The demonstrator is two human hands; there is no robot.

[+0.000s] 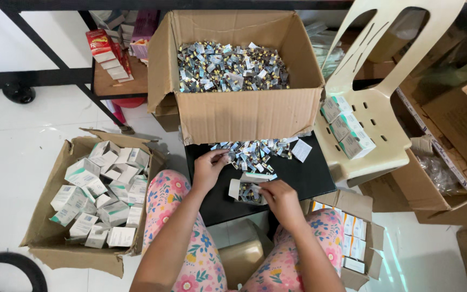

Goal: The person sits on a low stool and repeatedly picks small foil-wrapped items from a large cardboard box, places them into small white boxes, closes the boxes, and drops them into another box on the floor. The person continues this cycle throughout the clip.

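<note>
I've got one feed only, the head camera, riding on the seated person and pitched steeply down over their lap. It faces forward and down, so both forearms come in from the bottom edge and the floral knees frame the lower middle. It sits close: the left hand (207,168) and right hand (279,196) land just below centre, over the black tabletop (309,176). The wide lens takes in the big cardboard box (244,111) ahead, the open carton (47,238) on the floor at left, and the plastic chair (374,108) at right. No second view, so nothing overlaps.
</note>
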